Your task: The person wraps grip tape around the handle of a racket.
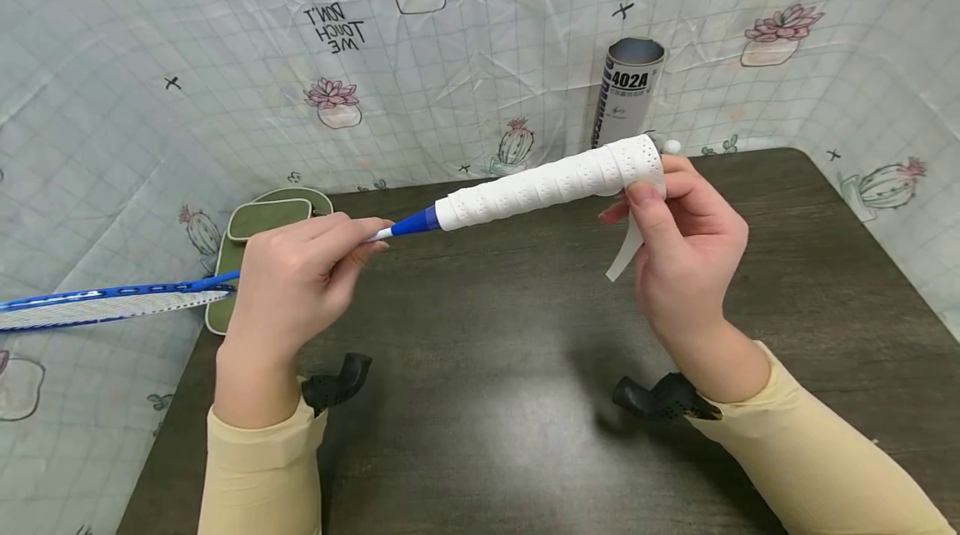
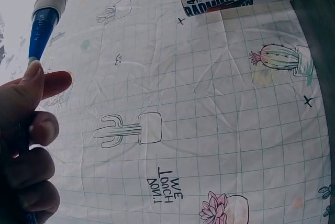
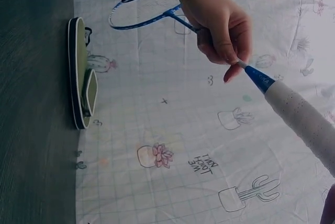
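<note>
A badminton racket (image 1: 414, 223) is held above the table, its handle wrapped in white perforated grip tape (image 1: 540, 189). My left hand (image 1: 300, 268) grips the thin shaft just below the blue cone, thumb and fingers curled round it, as the left wrist view also shows. At the butt end, my right hand (image 1: 693, 231) pinches the wrapped handle, thumb in front and some fingers behind. A short white strip (image 1: 626, 256) hangs down beside that thumb. The blue racket head (image 1: 112, 302) extends to the left. Only a sliver of the right hand (image 3: 328, 208) appears in the right wrist view.
On the dark wood table (image 1: 480, 368), a badminton shuttlecock tube (image 1: 628, 97) stands upright at the back, before a patterned cloth (image 1: 480, 60). A green case with white piping (image 1: 270, 221) lies at the back left, partly behind the left hand. A small white round thing (image 1: 672, 147) shows past the butt.
</note>
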A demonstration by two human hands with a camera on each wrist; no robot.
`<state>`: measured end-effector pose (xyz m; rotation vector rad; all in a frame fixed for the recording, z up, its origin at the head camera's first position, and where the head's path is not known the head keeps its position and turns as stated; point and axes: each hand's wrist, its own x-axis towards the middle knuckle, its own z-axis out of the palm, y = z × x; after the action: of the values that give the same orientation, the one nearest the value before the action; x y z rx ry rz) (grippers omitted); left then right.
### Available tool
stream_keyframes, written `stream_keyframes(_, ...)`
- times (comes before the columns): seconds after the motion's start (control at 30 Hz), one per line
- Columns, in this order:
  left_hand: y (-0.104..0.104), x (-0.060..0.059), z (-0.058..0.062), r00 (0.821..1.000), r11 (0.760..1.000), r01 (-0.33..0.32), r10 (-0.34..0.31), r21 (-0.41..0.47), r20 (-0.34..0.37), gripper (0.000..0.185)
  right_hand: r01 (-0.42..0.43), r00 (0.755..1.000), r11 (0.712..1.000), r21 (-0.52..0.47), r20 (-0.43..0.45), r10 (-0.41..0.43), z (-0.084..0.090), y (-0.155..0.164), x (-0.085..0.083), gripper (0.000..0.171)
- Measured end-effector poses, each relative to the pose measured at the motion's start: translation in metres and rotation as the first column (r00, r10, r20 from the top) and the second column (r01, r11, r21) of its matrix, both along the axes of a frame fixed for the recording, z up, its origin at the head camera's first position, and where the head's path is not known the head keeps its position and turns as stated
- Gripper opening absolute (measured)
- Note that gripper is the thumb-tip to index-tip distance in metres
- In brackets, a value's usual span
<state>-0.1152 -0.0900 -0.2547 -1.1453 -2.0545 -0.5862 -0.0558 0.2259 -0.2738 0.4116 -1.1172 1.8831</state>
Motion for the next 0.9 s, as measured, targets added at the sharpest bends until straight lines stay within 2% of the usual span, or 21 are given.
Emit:
stream_keyframes(0.17, -0.0012, 0.0013, -0.0013, 1.0, 1.0, 0.003, -0.003, -0.001, 0.024, 0.007, 0.004, 1.0, 0.999, 0.033, 0.023, -0.005, -0.0021, 0.002, -0.0002, 0.014)
stream_keyframes(0.27, -0.0018, 0.0013, -0.0008, 1.0, 1.0, 0.004, -0.004, 0.008, 0.011, 0.005, 0.012, 0.999, 0.998, 0.057, 0.034, -0.014, -0.0027, 0.0028, 0.0004, 0.018)
stream_keyframes(0.5, 0.0002, 0.0018, 0.0015, 0.997, 0.999, 0.017, -0.014, 0.04, -0.069, 0.027, -0.03, 0.999, 0.998, 0.053, 0.018, 0.029, -0.0024, 0.0032, 0.0052, 0.02)
stream_keyframes(0.63, 0.0015, 0.0033, 0.0032, 0.999, 1.0, 0.008, -0.007, 0.014, -0.047, 0.031, -0.019, 1.0, 0.998, 0.053, 0.019, 0.018, -0.0005, 0.0043, 0.0071, 0.016)
stream_keyframes(0.8, 0.0014, 0.0068, 0.0025, 0.999, 0.999, -0.041, 0.04, 0.004, 0.011, 0.019, -0.007, 1.0, 0.998, 0.055, 0.028, 0.006, 0.0004, 0.0052, 0.0076, 0.017)
stream_keyframes(0.9, 0.0016, 0.0094, 0.0016, 0.998, 0.998, -0.058, 0.058, 0.009, 0.011, 0.011, -0.001, 1.0, 0.999, 0.047, 0.026, -0.001, 0.0003, 0.0049, 0.0072, 0.021)
